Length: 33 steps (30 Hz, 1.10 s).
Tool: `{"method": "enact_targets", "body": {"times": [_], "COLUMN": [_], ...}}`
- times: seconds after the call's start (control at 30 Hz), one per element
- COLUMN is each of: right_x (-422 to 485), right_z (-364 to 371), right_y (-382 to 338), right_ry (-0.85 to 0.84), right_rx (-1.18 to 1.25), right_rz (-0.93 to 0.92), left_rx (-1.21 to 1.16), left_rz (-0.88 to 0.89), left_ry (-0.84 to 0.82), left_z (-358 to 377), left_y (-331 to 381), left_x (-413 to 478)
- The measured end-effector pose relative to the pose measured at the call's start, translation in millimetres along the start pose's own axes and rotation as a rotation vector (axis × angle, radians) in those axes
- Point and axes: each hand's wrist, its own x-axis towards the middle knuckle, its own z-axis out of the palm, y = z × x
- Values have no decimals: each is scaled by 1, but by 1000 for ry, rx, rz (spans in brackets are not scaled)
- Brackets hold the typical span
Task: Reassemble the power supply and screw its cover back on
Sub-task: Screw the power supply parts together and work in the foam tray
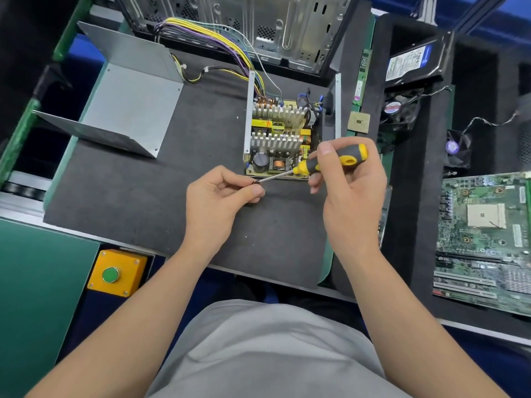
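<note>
Fingers (255, 192) pinch the screwdriver (305, 167) tip, power supply (276, 133) just beyond.

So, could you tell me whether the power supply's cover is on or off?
Off: the cover lies apart on the mat, circuit board exposed.

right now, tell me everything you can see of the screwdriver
The screwdriver has a grey and yellow handle, plastic or rubber by its look, with a hole near its butt, and a thin bare metal shaft ending in a dark tip. It is held at a slant, handle to the right and tip to the left, in front of the open power supply. The right hand grips the handle; the left hand pinches the tip. Whether a screw sits on the tip cannot be told.
</note>
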Motion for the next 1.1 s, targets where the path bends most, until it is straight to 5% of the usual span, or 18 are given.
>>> {"method": "enact_targets", "body": {"times": [0.4, 0.7, 0.9, 1.1], "right_x": [8, 11, 12, 12], "right_z": [2, 13, 25, 37], "right_y": [-7, -13, -18, -19], "right_ry": [-37, -55, -97, -160], "right_rx": [-5, -173, -383, -519], "right_rz": [42, -88, -209, -282], "left_rx": [76, 147, 641, 708], "left_rz": [-7, 26, 227, 212], "left_ry": [6, 69, 169, 150], "left_z": [2, -1, 0, -4], "left_y": [-1, -3, 0, 10], "left_x": [0, -1, 6, 20]}}
